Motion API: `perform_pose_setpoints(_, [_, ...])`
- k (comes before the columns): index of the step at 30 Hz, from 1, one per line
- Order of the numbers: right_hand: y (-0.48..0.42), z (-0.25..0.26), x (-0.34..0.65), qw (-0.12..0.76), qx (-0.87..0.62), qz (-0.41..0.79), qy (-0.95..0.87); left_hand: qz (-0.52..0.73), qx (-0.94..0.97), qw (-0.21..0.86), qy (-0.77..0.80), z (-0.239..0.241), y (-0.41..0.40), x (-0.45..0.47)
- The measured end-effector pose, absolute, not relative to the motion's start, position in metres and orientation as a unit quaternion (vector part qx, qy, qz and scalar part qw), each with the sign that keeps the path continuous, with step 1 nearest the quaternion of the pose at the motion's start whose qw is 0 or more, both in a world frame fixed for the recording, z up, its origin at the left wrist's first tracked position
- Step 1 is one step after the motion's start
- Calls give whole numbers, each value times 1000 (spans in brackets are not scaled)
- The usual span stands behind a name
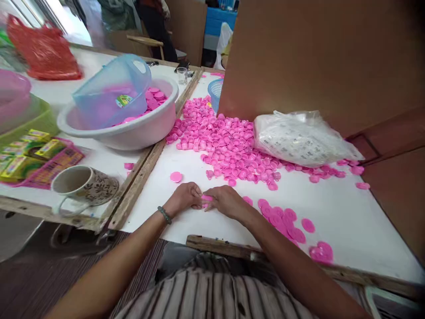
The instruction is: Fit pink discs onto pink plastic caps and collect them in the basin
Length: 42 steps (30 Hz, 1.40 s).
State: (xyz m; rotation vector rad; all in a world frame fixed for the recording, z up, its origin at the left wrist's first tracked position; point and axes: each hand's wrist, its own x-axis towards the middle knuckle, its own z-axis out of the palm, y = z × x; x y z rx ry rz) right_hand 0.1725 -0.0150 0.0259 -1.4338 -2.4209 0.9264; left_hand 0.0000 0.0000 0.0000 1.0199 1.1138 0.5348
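My left hand [188, 196] and my right hand [226, 199] meet over the white table, fingers closed on a small pink plastic piece [207, 198]. Fingers cover most of it, so its full shape is hidden. A single flat pink disc [176, 177] lies just beyond my left hand. Flat pink discs [282, 220] are spread to the right of my right forearm. Past my hands, a large heap of small pink plastic cups [229, 141] covers the tabletop.
A clear bag of white pieces [299, 137] rests against the heap, before a tall cardboard panel [315, 62]. To the left, beyond a wooden edge strip [142, 177], stand a patterned mug [99, 185], a white basin [133, 137] and a blue plastic scoop [109, 99]. Behind, a person [156, 26] stands.
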Motion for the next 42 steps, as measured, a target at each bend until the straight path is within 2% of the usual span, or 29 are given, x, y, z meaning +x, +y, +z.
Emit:
perform_pose_setpoints(8, [-19, 22, 165, 73, -514, 298, -801, 193, 465, 694, 514, -1, 5, 5])
perform_pose_setpoints(10, [-26, 20, 168, 90, -515, 256, -813, 192, 484, 683, 511, 4, 4, 4])
perform_pose_setpoints(12, [-32, 17, 178, 142, -522, 208, -815, 193, 522, 654, 512, 9, 2, -5])
perform_pose_setpoints(14, [-33, 14, 193, 208, -548, 164, -793, 182, 585, 578, 539, 16, 0, -20])
perform_pose_setpoints(16, [-26, 12, 209, 239, -577, 119, -772, 154, 649, 437, 604, 25, -2, -36])
perform_pose_setpoints(19, [-9, 7, 227, 202, -576, 91, -787, 126, 691, 193, 685, 39, -8, -43])
perform_pose_setpoints(22, [1, 0, 233, 179, -569, 83, -798, 149, 730, 81, 662, 45, -16, -24])
perform_pose_setpoints(24, [-2, -3, 234, 179, -574, 65, -796, 166, 761, 104, 618, 41, -19, -4])
perform_pose_setpoints(29, [-38, 1, 238, 154, -551, 37, -819, 164, 819, 255, 488, 14, -15, 39])
perform_pose_setpoints(32, [-54, 3, 236, 130, -531, 22, -837, 160, 820, 309, 454, 0, -10, 55])
perform_pose_setpoints(42, [-68, -3, 221, 49, -476, -34, -877, 193, 803, 340, 450, -11, -10, 62])
